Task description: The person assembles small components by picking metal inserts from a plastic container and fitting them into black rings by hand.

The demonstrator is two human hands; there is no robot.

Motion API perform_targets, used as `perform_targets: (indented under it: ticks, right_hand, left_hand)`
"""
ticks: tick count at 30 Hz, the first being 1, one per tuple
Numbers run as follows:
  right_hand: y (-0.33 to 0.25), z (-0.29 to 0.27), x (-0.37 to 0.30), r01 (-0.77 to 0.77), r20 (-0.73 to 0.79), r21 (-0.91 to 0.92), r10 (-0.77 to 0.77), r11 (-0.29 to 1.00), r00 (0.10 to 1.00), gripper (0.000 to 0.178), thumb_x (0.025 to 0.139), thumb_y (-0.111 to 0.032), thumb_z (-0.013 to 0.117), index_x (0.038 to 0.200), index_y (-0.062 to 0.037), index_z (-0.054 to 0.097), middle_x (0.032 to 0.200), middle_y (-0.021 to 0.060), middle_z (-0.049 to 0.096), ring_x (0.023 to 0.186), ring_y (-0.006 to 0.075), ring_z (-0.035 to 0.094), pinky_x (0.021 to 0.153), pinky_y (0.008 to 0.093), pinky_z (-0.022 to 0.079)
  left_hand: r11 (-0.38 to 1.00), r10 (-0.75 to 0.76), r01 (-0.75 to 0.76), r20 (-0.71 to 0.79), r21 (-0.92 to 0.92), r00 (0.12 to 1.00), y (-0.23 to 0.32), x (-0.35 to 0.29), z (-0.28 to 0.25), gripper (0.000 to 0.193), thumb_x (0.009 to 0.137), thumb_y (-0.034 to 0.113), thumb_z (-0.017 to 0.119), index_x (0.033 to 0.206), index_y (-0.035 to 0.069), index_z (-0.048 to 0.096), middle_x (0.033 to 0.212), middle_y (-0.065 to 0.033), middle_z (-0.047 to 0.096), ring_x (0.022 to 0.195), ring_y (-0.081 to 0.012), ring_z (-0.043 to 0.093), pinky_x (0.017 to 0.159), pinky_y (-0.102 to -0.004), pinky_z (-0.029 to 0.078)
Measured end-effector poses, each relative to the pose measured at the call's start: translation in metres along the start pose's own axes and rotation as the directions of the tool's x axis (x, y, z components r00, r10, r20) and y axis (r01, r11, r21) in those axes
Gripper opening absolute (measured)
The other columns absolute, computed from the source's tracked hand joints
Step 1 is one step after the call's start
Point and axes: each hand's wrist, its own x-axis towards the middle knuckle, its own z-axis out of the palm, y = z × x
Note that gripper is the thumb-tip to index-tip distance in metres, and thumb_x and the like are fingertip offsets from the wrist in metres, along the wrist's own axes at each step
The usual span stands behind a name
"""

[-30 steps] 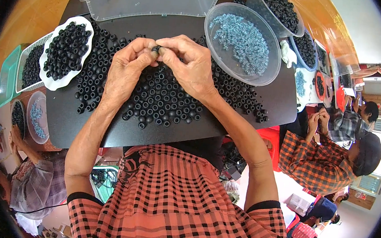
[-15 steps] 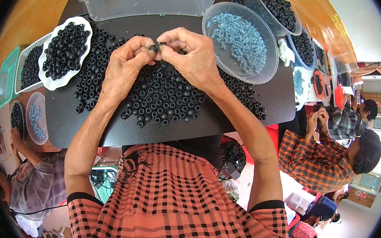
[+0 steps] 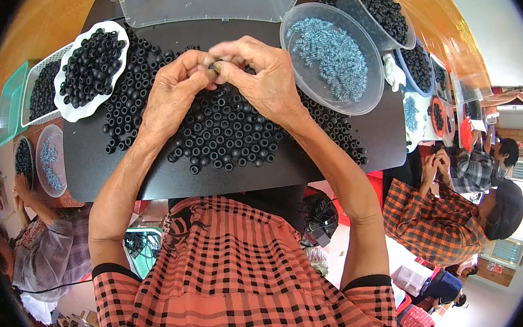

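Note:
Over the middle of the table my left hand [image 3: 175, 89] and my right hand [image 3: 262, 74] meet at the fingertips. A small black hollow piece [image 3: 212, 65] is pinched in the left fingers. The right thumb and fingers press against its other side, blurred by motion; whatever they hold there is mostly hidden. Under and around both hands spreads a loose heap of round black hollow pieces [image 3: 227, 130], many with their round openings facing up. Right of the right hand stands a clear oval tub [image 3: 375, 89] with small light-blue springs [image 3: 331, 52] inside.
A white scalloped plate [image 3: 69, 113] piled with black pieces lies at the table's left. At the back is a large clear plastic box [image 3: 206, 2]. A tub of black parts [image 3: 381, 13] stands back right. Co-workers sit at the left and the right [image 3: 441, 221].
My right fingers have closed in against the left ones, covering more of the black piece. Both forearms stay in nearly the same place.

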Motion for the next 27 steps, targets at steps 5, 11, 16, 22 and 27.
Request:
perform_targets:
  ticks: [5,11,16,22,27]
  right_hand:
    - [0.005,-0.002,0.000,-0.055,0.026,0.098,0.052,0.994,0.998,0.012,0.078,0.001,0.063,0.088,0.0004,0.069,0.078,0.0061,0.064,0.064,0.0093,0.062,0.057,0.0218,0.049]
    - [0.012,-0.004,-0.004,0.030,0.067,0.107,-0.038,0.994,0.997,0.014,0.084,0.003,0.059,0.095,0.0024,0.067,0.091,0.0083,0.063,0.073,0.0104,0.063,0.064,0.0201,0.052]
    - [0.012,0.002,-0.008,0.028,0.033,0.102,-0.031,0.994,0.999,0.014,0.085,0.005,0.058,0.097,0.0042,0.066,0.090,0.0078,0.062,0.073,0.0110,0.063,0.067,0.0204,0.053]
    - [0.017,0.008,-0.008,-0.096,-0.037,0.313,0.113,0.945,0.993,0.016,0.078,0.001,0.065,0.093,0.0006,0.067,0.082,0.0052,0.061,0.064,0.0068,0.057,0.058,0.0211,0.048]
    - [0.019,0.007,-0.011,0.121,-0.059,0.019,-0.120,0.992,0.991,0.023,0.077,0.000,0.066,0.100,0.0000,0.066,0.086,0.0060,0.062,0.063,0.0086,0.055,0.059,0.0224,0.048]
  left_hand:
    - [1.000,-0.005,0.004,0.009,0.011,1.000,0.000,0.001,-0.001,0.013,0.090,0.007,0.051,0.096,0.000,0.060,0.087,-0.0030,0.063,0.080,-0.0089,0.058,0.077,-0.0234,0.046]
    - [0.994,-0.052,0.054,0.030,-0.091,0.998,0.000,0.001,0.001,0.013,0.090,0.009,0.053,0.096,0.001,0.060,0.087,-0.0030,0.063,0.079,-0.0097,0.057,0.077,-0.0232,0.046]
    - [0.983,-0.064,0.066,0.015,-0.171,0.998,-0.002,0.000,0.001,0.012,0.091,0.010,0.054,0.097,0.001,0.060,0.089,-0.0025,0.062,0.079,-0.0098,0.057,0.076,-0.0234,0.046]
    - [0.980,-0.063,0.068,0.033,-0.187,0.997,-0.001,0.002,0.000,0.012,0.091,0.008,0.053,0.097,0.001,0.060,0.089,-0.0025,0.061,0.079,-0.0095,0.056,0.076,-0.0233,0.046]
    - [0.954,-0.094,0.097,0.025,-0.285,0.995,0.001,0.001,0.001,0.011,0.091,0.009,0.054,0.097,0.001,0.060,0.089,-0.0026,0.061,0.079,-0.0095,0.056,0.075,-0.0225,0.046]
